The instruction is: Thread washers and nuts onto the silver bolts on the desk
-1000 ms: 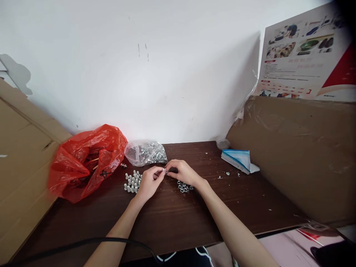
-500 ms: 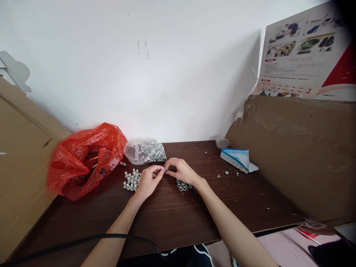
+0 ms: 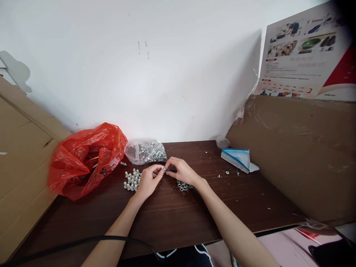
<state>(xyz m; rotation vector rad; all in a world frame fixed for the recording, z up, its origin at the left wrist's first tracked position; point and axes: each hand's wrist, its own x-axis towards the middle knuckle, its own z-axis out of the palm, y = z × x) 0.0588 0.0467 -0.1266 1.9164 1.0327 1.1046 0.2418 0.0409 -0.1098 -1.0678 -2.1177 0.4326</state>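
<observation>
My left hand [image 3: 150,180] pinches a small silver bolt [image 3: 162,168] between thumb and fingers, most of it covered. Against the bolt's right end, the thumb and forefinger of my right hand [image 3: 179,170] are closed on what looks like a nut, largely hidden by the fingertips. Both hands meet just above the dark wooden table. A cluster of silver bolts [image 3: 132,181] stands on their heads beside my left hand. Under and beside my right wrist lies a group of hex nuts [image 3: 184,185], partly covered by that hand.
Behind my hands lies a clear plastic bag [image 3: 146,152] of metal hardware. A red plastic bag [image 3: 83,163] sits at the left, near cardboard. To the right are a blue-white folded box [image 3: 236,159], scraps and a cardboard wall [image 3: 294,148]. A black cable [image 3: 83,239] crosses the foreground.
Both hands stay in nearly the same place, with only a slight shift of the fingertips at the bolt. The whole view has moved very slightly.
</observation>
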